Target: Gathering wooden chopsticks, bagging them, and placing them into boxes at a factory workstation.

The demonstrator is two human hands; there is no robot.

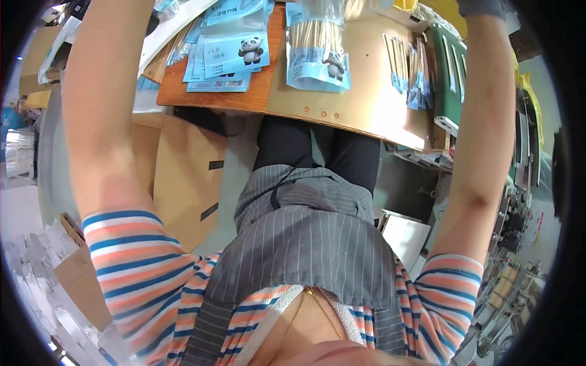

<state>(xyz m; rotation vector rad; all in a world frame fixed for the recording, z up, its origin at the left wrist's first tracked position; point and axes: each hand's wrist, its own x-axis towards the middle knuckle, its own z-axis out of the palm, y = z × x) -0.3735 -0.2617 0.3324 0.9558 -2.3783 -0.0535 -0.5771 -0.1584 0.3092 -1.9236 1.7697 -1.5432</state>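
Both my arms reach upward and leave the picture at its top edge, so neither hand shows. My left forearm (107,91) rises along the left side, my right forearm (488,97) along the right. A grey patch (482,6) sits at the top of the right arm. Between the arms lies a wooden table (366,97). On it lie flat blue packets with a panda picture (235,52) and a clear bag of thin wooden sticks (317,49). More small stick packets (409,70) lie toward the right.
A green board (450,79) stands at the table's right end. A large cardboard box (186,177) stands under the table on the left, with smaller boxes (82,280) below it. Machinery (519,244) fills the right edge. My striped shirt and grey apron (305,244) cover the lower middle.
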